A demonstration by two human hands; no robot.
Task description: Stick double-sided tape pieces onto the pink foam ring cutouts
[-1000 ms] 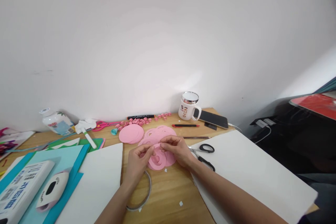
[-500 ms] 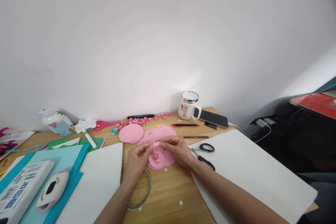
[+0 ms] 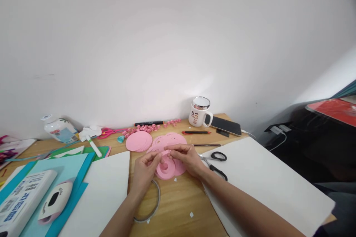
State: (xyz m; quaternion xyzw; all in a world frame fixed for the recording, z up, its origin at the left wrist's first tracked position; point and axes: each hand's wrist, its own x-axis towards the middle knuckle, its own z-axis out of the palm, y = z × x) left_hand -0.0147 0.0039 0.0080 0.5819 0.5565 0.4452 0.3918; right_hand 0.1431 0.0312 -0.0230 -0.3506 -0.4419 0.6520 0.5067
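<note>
- Thumb and forefinger tight, your left hand (image 3: 147, 166) pinches a pink paper strip (image 3: 165, 153)!
- Your right hand (image 3: 185, 157) nips it too, just above the pink paper cutouts (image 3: 171, 140).
- Black-handled scissors (image 3: 214, 169) lie near your right wrist.

You've got pink paper (image 3: 165, 152) pinched, mostly hidden; overlapping pink round cutouts (image 3: 172, 139) lie at its twelve and six o'clock.
</note>
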